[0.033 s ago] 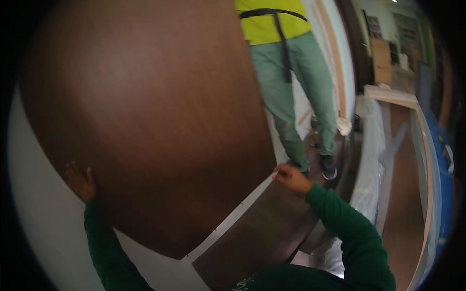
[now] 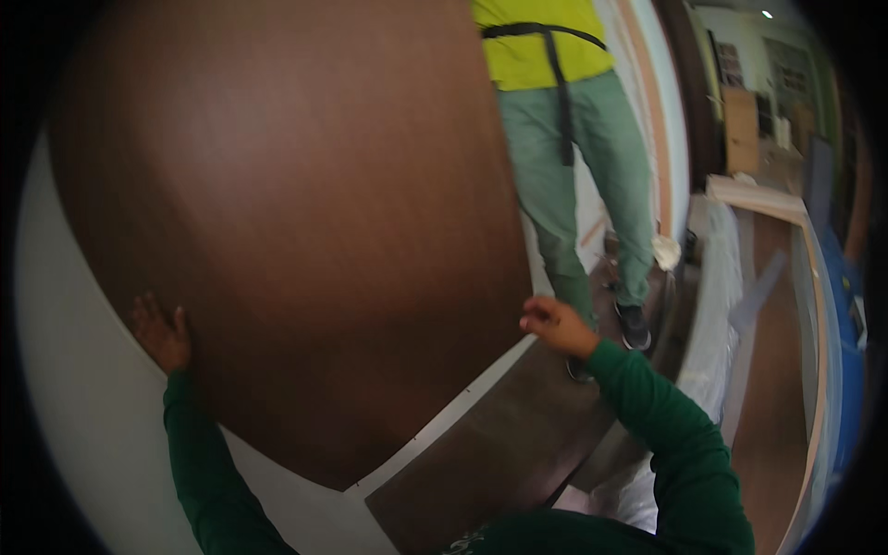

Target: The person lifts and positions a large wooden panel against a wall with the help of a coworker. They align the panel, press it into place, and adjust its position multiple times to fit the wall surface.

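Note:
A large dark brown wood-grain panel (image 2: 305,231) fills the left and middle of the view, its near edge slanting beside a pale strip. My left hand (image 2: 164,335) lies flat against the panel close to its left edge, fingers outstretched. At the panel's lower right corner, my right hand (image 2: 560,326) is closed, with its fingers curled inward. Whatever those fingers may hold is too small or hidden to make out. Below the right hand lies a dark brown flat board (image 2: 490,435).
Beyond the panel stands a co-worker in a yellow top (image 2: 546,46) and green trousers (image 2: 546,148). On the right, a long wooden frame (image 2: 758,196) stands beside clear plastic sheeting (image 2: 708,305). Cardboard boxes (image 2: 740,129) are farther back. White surfaces border the panel's left side.
The view has shifted slightly, so the co-worker and the wooden frame appear farther right and lower. My right hand sits a little higher. My left hand stays flat on the panel.

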Motion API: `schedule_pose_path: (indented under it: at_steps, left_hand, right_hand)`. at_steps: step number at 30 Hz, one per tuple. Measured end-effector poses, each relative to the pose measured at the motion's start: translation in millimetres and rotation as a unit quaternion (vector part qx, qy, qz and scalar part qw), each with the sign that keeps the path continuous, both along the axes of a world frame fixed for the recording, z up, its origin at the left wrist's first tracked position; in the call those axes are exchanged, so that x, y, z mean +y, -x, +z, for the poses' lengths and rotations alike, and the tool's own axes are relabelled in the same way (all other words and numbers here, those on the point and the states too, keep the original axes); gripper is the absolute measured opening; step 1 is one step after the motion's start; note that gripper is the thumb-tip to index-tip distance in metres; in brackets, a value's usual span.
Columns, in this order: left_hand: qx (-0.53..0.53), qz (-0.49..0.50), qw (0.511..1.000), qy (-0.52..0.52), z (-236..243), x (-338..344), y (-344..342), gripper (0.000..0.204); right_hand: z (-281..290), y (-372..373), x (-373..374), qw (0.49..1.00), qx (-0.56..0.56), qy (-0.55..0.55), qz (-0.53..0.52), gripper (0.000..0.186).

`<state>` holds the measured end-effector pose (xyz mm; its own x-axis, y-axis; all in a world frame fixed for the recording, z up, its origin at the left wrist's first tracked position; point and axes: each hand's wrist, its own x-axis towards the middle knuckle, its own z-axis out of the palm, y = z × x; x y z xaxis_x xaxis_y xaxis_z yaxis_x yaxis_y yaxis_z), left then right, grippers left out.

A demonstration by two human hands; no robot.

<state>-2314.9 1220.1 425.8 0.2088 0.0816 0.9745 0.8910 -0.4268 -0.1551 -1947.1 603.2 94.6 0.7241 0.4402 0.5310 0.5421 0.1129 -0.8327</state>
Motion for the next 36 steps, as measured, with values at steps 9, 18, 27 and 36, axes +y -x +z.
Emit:
schedule_pose_path:
  at_steps: [9, 18, 27, 36]
  left_hand:
    - [-0.037, -0.137, 0.987, 0.075, -4, -15, 8, 0.074]
    - [-0.252, -0.278, 0.923, 0.091, 30, 9, -4, 0.099]
    - [-0.260, -0.571, 0.719, 0.299, 85, -14, 65, 0.082]
    - [-0.203, -0.655, 0.640, 0.346, 89, -29, 82, 0.069]
  right_hand:
    - [311, -75, 79, 0.948, -0.222, -0.113, -0.196, 0.081]
    - [421, -66, 134, 0.903, -0.342, -0.054, -0.253, 0.097]
    - [415, -51, 141, 0.877, -0.343, -0.067, -0.331, 0.099]
    - [398, -71, 125, 0.889, -0.295, -0.109, -0.332, 0.090]
